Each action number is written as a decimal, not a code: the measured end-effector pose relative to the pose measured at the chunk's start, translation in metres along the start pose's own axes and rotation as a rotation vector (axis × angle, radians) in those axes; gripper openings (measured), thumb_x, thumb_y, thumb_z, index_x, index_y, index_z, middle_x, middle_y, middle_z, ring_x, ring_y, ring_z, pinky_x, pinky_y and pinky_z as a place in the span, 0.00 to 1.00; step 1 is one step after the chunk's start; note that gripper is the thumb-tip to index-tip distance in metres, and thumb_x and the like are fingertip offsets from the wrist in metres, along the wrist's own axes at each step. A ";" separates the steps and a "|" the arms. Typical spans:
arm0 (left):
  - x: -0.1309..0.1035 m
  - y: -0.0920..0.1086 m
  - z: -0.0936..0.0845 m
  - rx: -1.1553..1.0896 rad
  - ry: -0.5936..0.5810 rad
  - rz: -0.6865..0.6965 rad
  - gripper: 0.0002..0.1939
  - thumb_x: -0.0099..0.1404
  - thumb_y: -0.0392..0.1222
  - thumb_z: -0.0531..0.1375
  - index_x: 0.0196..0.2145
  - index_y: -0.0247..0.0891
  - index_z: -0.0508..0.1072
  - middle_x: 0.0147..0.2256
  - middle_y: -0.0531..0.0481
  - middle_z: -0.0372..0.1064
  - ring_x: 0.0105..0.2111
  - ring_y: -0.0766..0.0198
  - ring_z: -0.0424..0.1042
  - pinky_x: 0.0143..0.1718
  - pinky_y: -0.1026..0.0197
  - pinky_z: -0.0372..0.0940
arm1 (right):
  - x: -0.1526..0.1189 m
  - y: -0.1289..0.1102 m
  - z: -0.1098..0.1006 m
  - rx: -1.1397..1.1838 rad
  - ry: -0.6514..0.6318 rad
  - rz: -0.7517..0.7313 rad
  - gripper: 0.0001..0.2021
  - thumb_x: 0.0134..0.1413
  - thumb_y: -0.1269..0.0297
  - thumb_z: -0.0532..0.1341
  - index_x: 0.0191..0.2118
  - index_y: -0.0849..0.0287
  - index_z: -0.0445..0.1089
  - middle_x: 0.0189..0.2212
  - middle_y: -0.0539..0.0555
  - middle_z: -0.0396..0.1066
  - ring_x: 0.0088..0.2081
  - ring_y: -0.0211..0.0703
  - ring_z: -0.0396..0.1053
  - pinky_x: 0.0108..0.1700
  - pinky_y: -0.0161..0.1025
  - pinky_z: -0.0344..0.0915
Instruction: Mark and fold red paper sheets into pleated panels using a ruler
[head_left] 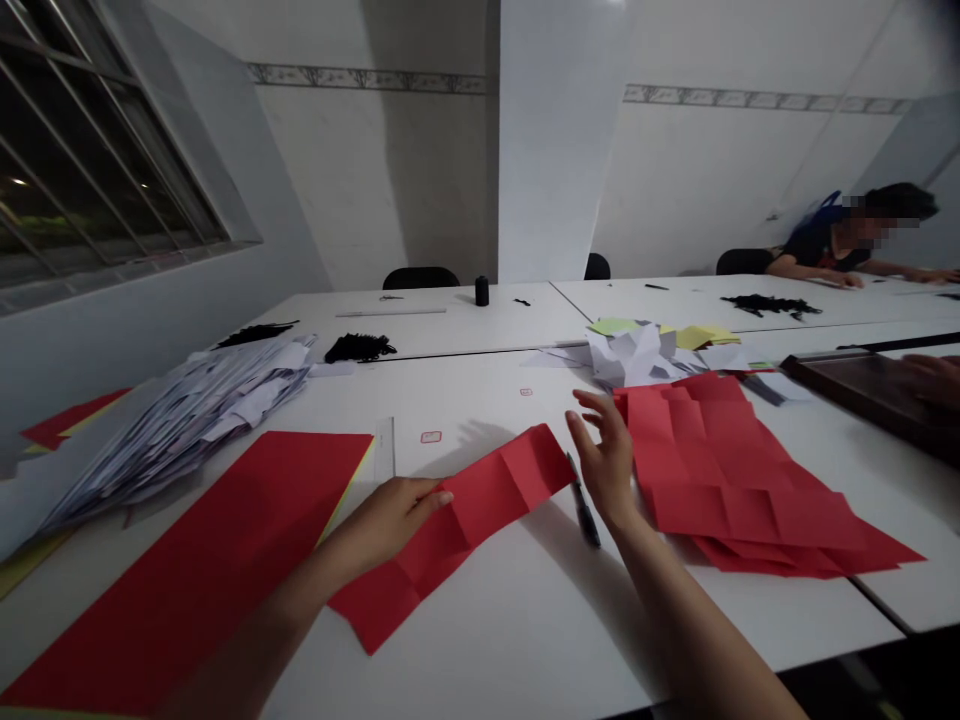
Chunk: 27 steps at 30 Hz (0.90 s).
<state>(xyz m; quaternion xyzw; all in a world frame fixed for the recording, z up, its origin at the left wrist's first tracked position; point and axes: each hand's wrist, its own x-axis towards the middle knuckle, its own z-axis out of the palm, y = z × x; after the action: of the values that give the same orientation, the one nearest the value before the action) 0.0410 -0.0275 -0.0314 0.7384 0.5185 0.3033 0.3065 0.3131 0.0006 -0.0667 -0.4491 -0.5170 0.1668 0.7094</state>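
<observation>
My left hand (409,515) grips the upper edge of a folded strip of red paper (487,497), thumb on top and the other fingers hidden behind it. Creases cross the strip, which slants from lower left to upper right. Just beyond its right end, my right hand (606,450) is raised with fingers apart and nothing in them. A black pen (585,510) lies on the table between the strip and my right wrist. Right of that hand is a pile of creased red sheets (720,460). A flat stack of red paper (217,560) lies under my left forearm.
A heap of white papers (187,430) spreads at the left. A clear ruler (385,450) lies near the red stack. Further back are black cords (360,347), a black thread spool (481,291) and crumpled white paper (634,355). A person (847,240) leans over the table at far right.
</observation>
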 end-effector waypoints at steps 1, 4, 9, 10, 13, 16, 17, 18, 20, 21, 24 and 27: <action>0.002 0.000 -0.003 0.075 -0.116 -0.013 0.16 0.59 0.53 0.55 0.20 0.42 0.69 0.18 0.56 0.62 0.17 0.65 0.60 0.17 0.65 0.50 | 0.001 0.000 -0.001 -0.082 -0.089 -0.115 0.10 0.55 0.62 0.60 0.43 0.52 0.71 0.45 0.55 0.71 0.49 0.48 0.65 0.51 0.49 0.60; 0.006 0.005 -0.006 0.280 -0.368 -0.080 0.21 0.64 0.55 0.48 0.25 0.40 0.70 0.23 0.53 0.66 0.22 0.63 0.63 0.24 0.64 0.54 | -0.003 0.002 0.003 -0.279 -0.437 -0.370 0.07 0.57 0.65 0.59 0.38 0.51 0.74 0.40 0.53 0.75 0.49 0.48 0.66 0.50 0.50 0.59; 0.006 0.018 0.006 0.422 -0.420 -0.112 0.24 0.65 0.57 0.44 0.31 0.40 0.72 0.26 0.51 0.70 0.27 0.60 0.67 0.29 0.62 0.56 | -0.018 0.009 0.015 -0.415 -0.759 -0.442 0.07 0.58 0.62 0.60 0.39 0.51 0.74 0.42 0.51 0.75 0.51 0.46 0.65 0.51 0.48 0.55; 0.006 0.020 0.009 0.424 -0.420 -0.102 0.24 0.65 0.57 0.44 0.31 0.40 0.73 0.27 0.51 0.70 0.27 0.60 0.67 0.29 0.62 0.56 | -0.021 0.009 0.016 -0.407 -0.785 -0.434 0.06 0.57 0.61 0.60 0.39 0.51 0.74 0.41 0.50 0.75 0.51 0.46 0.65 0.51 0.48 0.54; 0.006 0.023 0.014 0.431 -0.418 -0.076 0.23 0.66 0.56 0.44 0.33 0.41 0.74 0.28 0.51 0.72 0.27 0.60 0.68 0.28 0.63 0.55 | -0.023 0.008 0.018 -0.370 -0.850 -0.394 0.06 0.57 0.63 0.60 0.39 0.52 0.74 0.39 0.49 0.76 0.49 0.44 0.66 0.51 0.47 0.53; 0.006 0.025 0.014 0.453 -0.407 -0.066 0.23 0.66 0.55 0.45 0.32 0.42 0.74 0.28 0.51 0.72 0.27 0.61 0.69 0.28 0.63 0.56 | -0.022 0.006 0.018 -0.332 -0.884 -0.339 0.05 0.57 0.65 0.61 0.37 0.52 0.74 0.37 0.48 0.76 0.47 0.43 0.67 0.51 0.45 0.53; 0.006 0.026 0.013 0.463 -0.403 -0.063 0.23 0.66 0.54 0.45 0.32 0.42 0.75 0.29 0.51 0.73 0.28 0.61 0.69 0.28 0.63 0.56 | -0.022 0.006 0.018 -0.319 -0.889 -0.323 0.04 0.57 0.66 0.61 0.36 0.52 0.74 0.36 0.48 0.76 0.46 0.42 0.67 0.51 0.45 0.53; 0.006 0.026 0.012 0.473 -0.402 -0.060 0.22 0.66 0.54 0.45 0.33 0.42 0.75 0.29 0.51 0.73 0.28 0.60 0.69 0.28 0.63 0.56 | -0.022 0.006 0.018 -0.307 -0.892 -0.311 0.04 0.56 0.66 0.61 0.35 0.52 0.74 0.36 0.48 0.76 0.46 0.42 0.67 0.51 0.45 0.52; 0.005 0.026 0.011 0.488 -0.399 -0.045 0.21 0.66 0.53 0.45 0.34 0.44 0.75 0.30 0.52 0.74 0.29 0.60 0.70 0.29 0.63 0.57 | -0.022 0.006 0.018 -0.286 -0.896 -0.296 0.04 0.56 0.67 0.61 0.33 0.52 0.74 0.35 0.47 0.76 0.47 0.42 0.67 0.52 0.45 0.52; 0.005 0.027 0.011 0.494 -0.389 -0.033 0.20 0.66 0.53 0.46 0.36 0.44 0.75 0.32 0.52 0.74 0.30 0.60 0.70 0.29 0.63 0.57 | -0.022 0.006 0.018 -0.279 -0.894 -0.292 0.05 0.56 0.68 0.61 0.33 0.52 0.74 0.34 0.46 0.76 0.47 0.42 0.67 0.52 0.46 0.51; 0.005 0.029 0.014 0.499 -0.313 0.014 0.18 0.65 0.53 0.49 0.40 0.45 0.75 0.37 0.50 0.74 0.36 0.57 0.71 0.33 0.62 0.59 | -0.024 0.009 0.020 -0.277 -0.885 -0.284 0.05 0.55 0.70 0.61 0.32 0.52 0.74 0.34 0.47 0.76 0.46 0.43 0.67 0.52 0.46 0.51; 0.008 0.034 0.021 0.479 -0.271 0.064 0.17 0.65 0.50 0.49 0.40 0.43 0.75 0.39 0.49 0.74 0.37 0.58 0.71 0.34 0.62 0.60 | -0.027 0.011 0.021 -0.286 -0.883 -0.277 0.05 0.54 0.69 0.61 0.33 0.52 0.74 0.34 0.48 0.76 0.47 0.44 0.67 0.51 0.46 0.52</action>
<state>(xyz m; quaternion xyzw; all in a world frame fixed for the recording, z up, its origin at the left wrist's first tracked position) 0.0794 -0.0317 -0.0173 0.8397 0.5059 0.0801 0.1802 0.2859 -0.0025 -0.0906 -0.3553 -0.8414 0.1724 0.3689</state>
